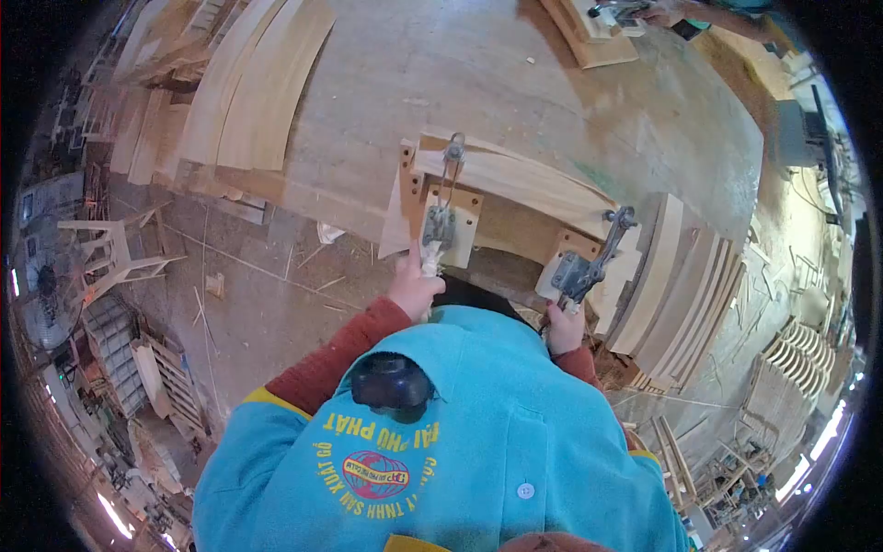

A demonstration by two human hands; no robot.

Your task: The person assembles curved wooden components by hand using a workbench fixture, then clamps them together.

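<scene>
My left hand is closed round the wrapped handle of the left toggle clamp, whose arm reaches out over a curved wooden piece. Closed too, my right hand grips the handle end of the right toggle clamp; its arm slants up toward the far right end of that piece. Both clamps are bolted to small wooden blocks on a wooden jig at the near edge of the worktable. My fingers partly hide both handles.
Wide curved boards lie stacked at the table's left. Several curved strips stand in a row to the right of the jig. Across the table, another person's arm is beside a similar clamped wooden piece. Wood scraps litter the floor.
</scene>
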